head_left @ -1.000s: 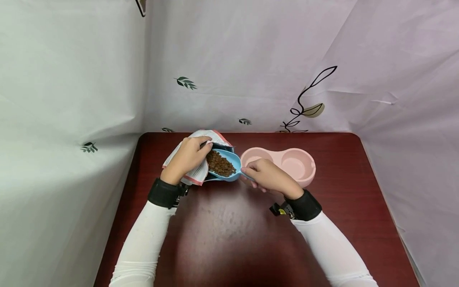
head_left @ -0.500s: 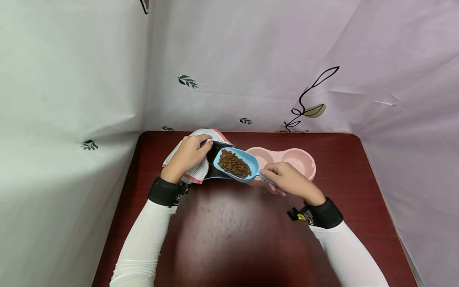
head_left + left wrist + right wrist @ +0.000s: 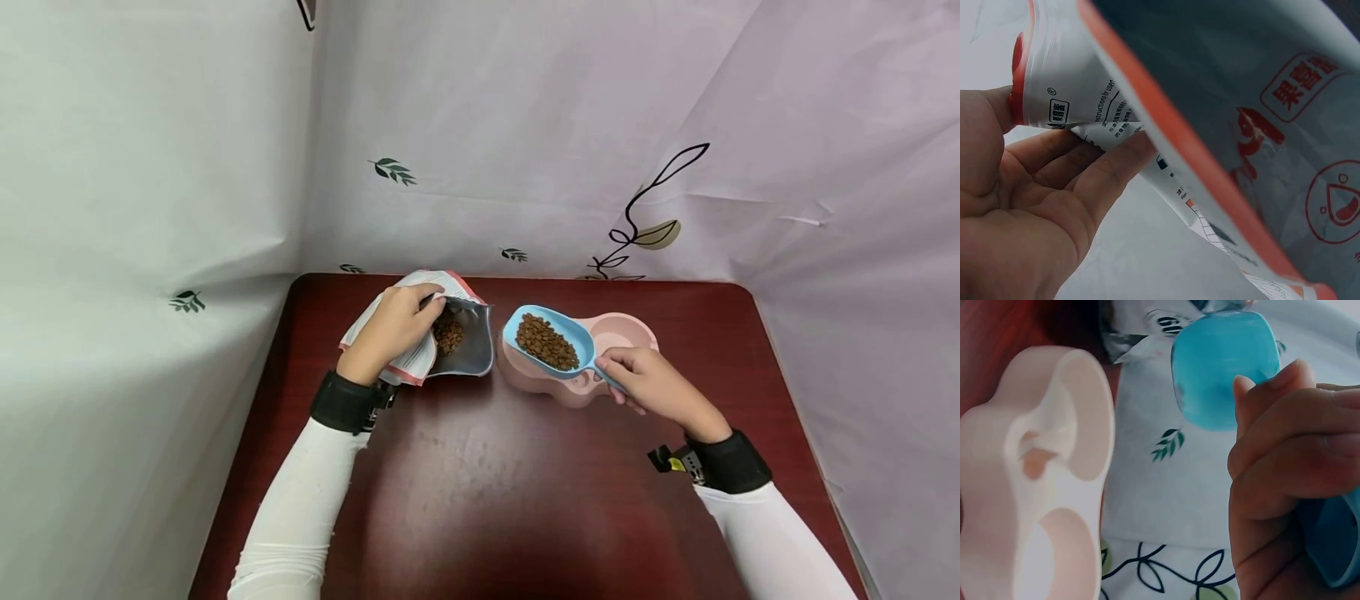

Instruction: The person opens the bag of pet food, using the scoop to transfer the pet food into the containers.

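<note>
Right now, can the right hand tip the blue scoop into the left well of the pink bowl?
Probably yes: the right hand holds the blue scoop above the pink bowl, nothing between them.

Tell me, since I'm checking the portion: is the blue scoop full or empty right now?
Full. The blue scoop, held by the right hand over the pink double bowl, carries a heap of brown kibble.

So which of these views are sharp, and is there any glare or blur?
Head view: sharp, with soft glare on the table. Left wrist view: the bag is so close that its far print softens. Right wrist view: the right hand and scoop look blurred, and the bowl looks washed out.
</note>
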Available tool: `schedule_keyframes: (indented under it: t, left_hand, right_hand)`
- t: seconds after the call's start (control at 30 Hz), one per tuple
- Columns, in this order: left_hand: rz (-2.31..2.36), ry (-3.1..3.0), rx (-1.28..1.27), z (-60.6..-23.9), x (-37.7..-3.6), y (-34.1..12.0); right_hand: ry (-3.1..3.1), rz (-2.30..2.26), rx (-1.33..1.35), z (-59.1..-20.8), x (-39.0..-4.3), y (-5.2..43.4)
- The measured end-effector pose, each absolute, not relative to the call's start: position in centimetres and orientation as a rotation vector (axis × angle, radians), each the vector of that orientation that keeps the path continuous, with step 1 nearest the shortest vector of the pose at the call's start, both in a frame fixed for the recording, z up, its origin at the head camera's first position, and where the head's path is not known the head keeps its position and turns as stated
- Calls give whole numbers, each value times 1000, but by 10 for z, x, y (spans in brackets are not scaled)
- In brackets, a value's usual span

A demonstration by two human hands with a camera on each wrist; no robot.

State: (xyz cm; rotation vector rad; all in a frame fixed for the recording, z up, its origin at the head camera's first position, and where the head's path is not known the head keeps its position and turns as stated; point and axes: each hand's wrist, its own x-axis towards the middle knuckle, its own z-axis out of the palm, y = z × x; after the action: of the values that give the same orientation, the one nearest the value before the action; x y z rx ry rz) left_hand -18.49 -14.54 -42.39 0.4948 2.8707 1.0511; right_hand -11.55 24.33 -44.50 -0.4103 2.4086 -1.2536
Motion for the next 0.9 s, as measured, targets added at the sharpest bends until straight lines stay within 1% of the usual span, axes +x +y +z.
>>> schedule_keyframes:
  t: [0.4,0.67,0.9]
  left_hand:
    - [1025,2893,484,-425,-183,-145]
    - [1036,2900,494,-427,-184,-145]
    - [1037,2888,495,-427,-183,-145]
  right_hand:
    - [2484,-1069,-343,-453,-116,258]
    - [2534,-867,-400,-449,-130,265]
    - [2501,-747,-398,-444,-146,261]
